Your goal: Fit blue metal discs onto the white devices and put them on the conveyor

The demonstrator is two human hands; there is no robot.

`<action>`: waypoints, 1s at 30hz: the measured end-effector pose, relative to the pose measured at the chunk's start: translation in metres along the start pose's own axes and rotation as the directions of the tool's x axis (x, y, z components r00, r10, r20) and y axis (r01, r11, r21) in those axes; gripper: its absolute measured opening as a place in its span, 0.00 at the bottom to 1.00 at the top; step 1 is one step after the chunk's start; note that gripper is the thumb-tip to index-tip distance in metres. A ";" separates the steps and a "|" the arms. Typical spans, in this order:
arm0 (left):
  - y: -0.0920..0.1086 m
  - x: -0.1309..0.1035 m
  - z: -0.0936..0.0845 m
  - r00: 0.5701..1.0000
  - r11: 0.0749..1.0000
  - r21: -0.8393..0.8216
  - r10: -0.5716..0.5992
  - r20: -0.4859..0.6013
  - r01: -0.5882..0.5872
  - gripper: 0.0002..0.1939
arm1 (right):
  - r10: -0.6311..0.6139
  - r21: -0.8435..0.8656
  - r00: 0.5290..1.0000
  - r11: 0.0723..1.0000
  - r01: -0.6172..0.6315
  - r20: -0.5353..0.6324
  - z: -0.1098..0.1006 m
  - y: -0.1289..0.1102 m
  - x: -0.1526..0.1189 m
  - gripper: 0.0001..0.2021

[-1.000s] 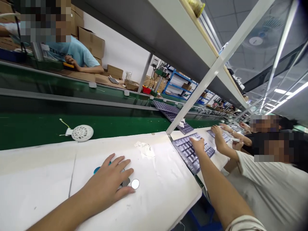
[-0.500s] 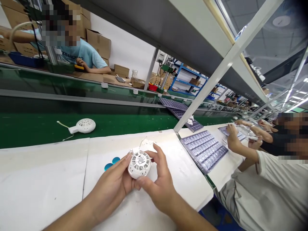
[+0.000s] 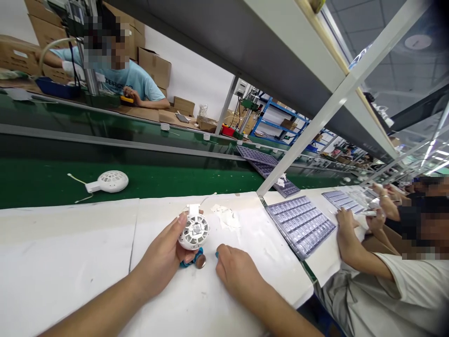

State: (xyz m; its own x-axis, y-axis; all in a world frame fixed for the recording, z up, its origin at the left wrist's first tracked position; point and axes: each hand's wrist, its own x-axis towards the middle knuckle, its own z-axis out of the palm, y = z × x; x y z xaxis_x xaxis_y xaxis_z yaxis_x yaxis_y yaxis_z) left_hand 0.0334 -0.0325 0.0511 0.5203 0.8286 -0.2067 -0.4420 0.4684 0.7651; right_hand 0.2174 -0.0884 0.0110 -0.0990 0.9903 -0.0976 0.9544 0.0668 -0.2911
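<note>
My left hand (image 3: pixel 164 252) is closed around a small white handheld fan (image 3: pixel 195 230), holding its round grille face up, with the short neck and a thin wire pointing away from me. Just under the fan, on the white table cover, lie teal discs (image 3: pixel 185 263) and a round silvery piece (image 3: pixel 200 261), partly hidden by the hand and fan. To the right, my right hand (image 3: pixel 238 271) is pinched low over the table. A bit of a teal disc (image 3: pixel 217 254) shows at its fingertips; the rest is covered by the fingers.
A second white fan (image 3: pixel 112 181) with loose wires rests on the green conveyor belt (image 3: pixel 168 175). Trays of small parts (image 3: pixel 301 224) stand at the right, past a slanted white post (image 3: pixel 294 147). Co-workers sit at the right (image 3: pixel 403 281) and across the belt (image 3: pixel 140 86).
My right hand has let go of the fan and moved down to the table, with teal at its fingertips. My left hand has shifted the fan slightly left and up. A silvery round piece now shows.
</note>
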 end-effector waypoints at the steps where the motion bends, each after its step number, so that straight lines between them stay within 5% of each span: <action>1: 0.000 -0.001 0.000 1.000 1.000 0.014 0.010 0.006 -0.010 0.21 | 0.000 0.014 1.000 1.000 0.000 -0.009 -0.003 0.004 0.000 0.09; 5: -0.004 -0.003 0.000 0.998 0.993 0.105 0.051 0.035 -0.054 0.19 | 0.001 0.340 0.993 0.940 0.040 -0.121 -0.028 0.006 -0.017 0.11; 10: -0.008 -0.004 -0.001 0.993 0.942 0.312 0.112 0.042 -0.120 0.17 | -0.016 0.747 0.977 0.643 0.172 -0.211 -0.056 -0.019 -0.038 0.04; 14: -0.006 -0.007 0.004 0.987 0.904 0.400 0.126 0.095 -0.154 0.17 | -0.031 0.769 0.956 0.587 0.253 -0.292 -0.055 -0.034 -0.027 0.06; 20: -0.002 -0.009 0.008 0.979 0.889 0.425 0.109 0.170 -0.172 0.19 | 0.037 0.756 0.956 0.621 0.207 -0.292 -0.047 -0.037 -0.013 0.07; 30: -0.005 -0.011 0.008 0.982 0.890 0.423 0.120 0.148 -0.173 0.19 | 0.110 0.795 0.970 0.597 0.109 -0.216 -0.046 -0.036 -0.014 0.07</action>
State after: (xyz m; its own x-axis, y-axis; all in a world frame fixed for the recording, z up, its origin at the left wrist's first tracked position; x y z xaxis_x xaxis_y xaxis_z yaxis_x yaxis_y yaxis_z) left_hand 0.0361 -0.0466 0.0542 0.5659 0.8242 -0.0204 -0.1743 0.1437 0.9741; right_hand 0.1971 -0.0987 0.0665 0.0699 0.9944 0.0789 0.3347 0.0511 -0.9410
